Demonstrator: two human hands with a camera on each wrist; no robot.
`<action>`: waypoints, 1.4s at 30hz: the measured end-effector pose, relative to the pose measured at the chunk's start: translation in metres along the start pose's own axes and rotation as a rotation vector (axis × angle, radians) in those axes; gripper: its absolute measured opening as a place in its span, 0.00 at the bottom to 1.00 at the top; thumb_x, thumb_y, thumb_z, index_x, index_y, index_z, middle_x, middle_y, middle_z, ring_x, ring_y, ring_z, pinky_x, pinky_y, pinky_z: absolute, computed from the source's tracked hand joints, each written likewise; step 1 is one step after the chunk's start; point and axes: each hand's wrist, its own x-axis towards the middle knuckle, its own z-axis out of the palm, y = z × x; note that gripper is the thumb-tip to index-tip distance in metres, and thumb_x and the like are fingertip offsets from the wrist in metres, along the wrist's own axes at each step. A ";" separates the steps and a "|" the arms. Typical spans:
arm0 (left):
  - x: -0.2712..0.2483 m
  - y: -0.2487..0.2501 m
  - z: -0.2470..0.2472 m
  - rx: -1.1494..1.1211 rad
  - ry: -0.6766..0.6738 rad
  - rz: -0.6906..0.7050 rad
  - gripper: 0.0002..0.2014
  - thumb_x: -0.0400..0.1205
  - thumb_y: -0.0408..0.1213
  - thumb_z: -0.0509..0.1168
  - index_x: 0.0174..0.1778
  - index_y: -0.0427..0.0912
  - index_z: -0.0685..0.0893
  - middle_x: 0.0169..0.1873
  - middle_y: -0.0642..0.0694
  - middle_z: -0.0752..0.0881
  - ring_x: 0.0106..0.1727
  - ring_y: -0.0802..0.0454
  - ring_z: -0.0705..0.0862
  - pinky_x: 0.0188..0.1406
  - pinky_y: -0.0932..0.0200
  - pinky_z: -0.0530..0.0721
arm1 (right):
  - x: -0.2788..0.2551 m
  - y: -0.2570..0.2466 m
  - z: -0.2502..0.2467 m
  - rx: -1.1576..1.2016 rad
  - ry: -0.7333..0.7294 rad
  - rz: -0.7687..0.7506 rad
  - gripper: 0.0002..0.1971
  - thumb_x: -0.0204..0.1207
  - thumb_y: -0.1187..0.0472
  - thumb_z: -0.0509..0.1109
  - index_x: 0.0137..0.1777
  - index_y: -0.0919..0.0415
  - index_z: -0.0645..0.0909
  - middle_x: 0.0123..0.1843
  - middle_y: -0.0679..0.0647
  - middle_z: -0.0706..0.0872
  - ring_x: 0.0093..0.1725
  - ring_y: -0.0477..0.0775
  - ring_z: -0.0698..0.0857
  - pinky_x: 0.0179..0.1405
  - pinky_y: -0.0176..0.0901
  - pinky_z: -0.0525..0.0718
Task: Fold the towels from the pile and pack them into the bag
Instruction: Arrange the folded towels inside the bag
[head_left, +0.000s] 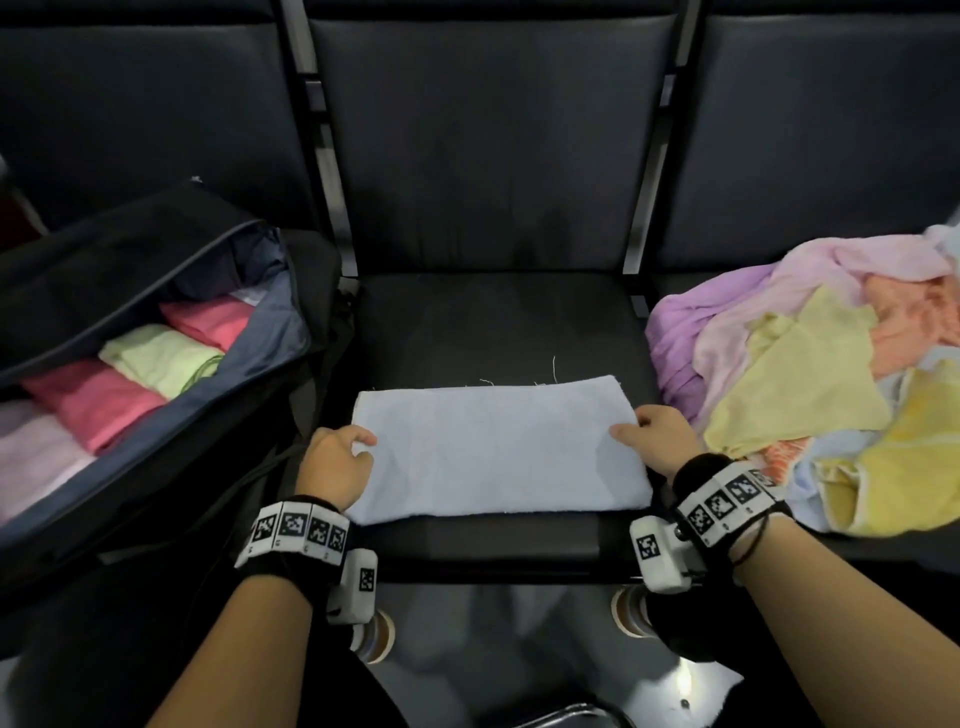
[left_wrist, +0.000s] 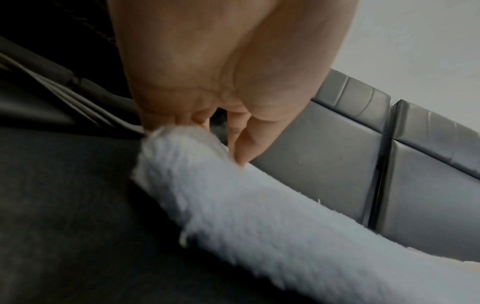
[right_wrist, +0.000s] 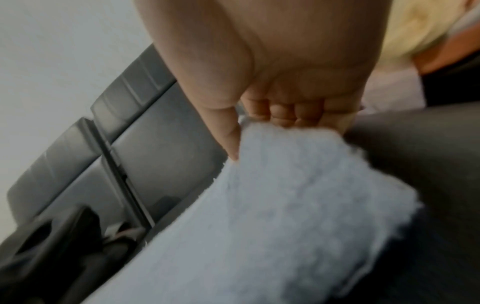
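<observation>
A pale blue towel (head_left: 498, 447) lies folded into a flat rectangle on the middle black seat (head_left: 493, 322). My left hand (head_left: 358, 447) holds its left short edge, thumb on top and fingers curled at the end of the cloth (left_wrist: 259, 216). My right hand (head_left: 631, 428) holds the right short edge the same way, thumb lying on the towel (right_wrist: 285, 205). The open dark bag (head_left: 104, 260) sits on the left seat with folded pink (head_left: 98, 400) and pale green (head_left: 156, 358) towels inside. The loose pile (head_left: 805, 374) of purple, pink, yellow and orange towels covers the right seat.
Dark seat backs (head_left: 483, 156) rise behind all three seats, with metal frame posts (head_left: 332, 171) between them. The far half of the middle seat is bare. A few loose threads (head_left: 553, 366) stick out from the towel's far edge.
</observation>
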 end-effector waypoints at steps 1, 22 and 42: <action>-0.003 0.003 0.001 -0.015 -0.016 0.002 0.14 0.80 0.26 0.62 0.53 0.45 0.89 0.55 0.36 0.80 0.50 0.40 0.83 0.58 0.55 0.80 | -0.002 0.002 -0.007 0.070 0.017 0.015 0.14 0.73 0.62 0.76 0.31 0.63 0.77 0.32 0.57 0.81 0.34 0.56 0.79 0.34 0.46 0.76; -0.030 0.049 0.017 -0.507 -0.224 -0.032 0.09 0.81 0.26 0.63 0.49 0.40 0.88 0.36 0.44 0.85 0.35 0.49 0.82 0.32 0.57 0.82 | -0.065 -0.087 0.002 0.673 -0.366 0.065 0.14 0.75 0.74 0.67 0.56 0.62 0.87 0.38 0.60 0.78 0.28 0.53 0.76 0.22 0.39 0.74; -0.037 0.045 0.025 -0.564 -0.136 0.015 0.17 0.73 0.15 0.66 0.51 0.39 0.86 0.45 0.43 0.89 0.49 0.45 0.88 0.51 0.54 0.87 | -0.083 -0.084 0.059 0.405 -0.437 -0.188 0.20 0.75 0.72 0.71 0.66 0.58 0.82 0.49 0.56 0.87 0.44 0.53 0.87 0.45 0.52 0.91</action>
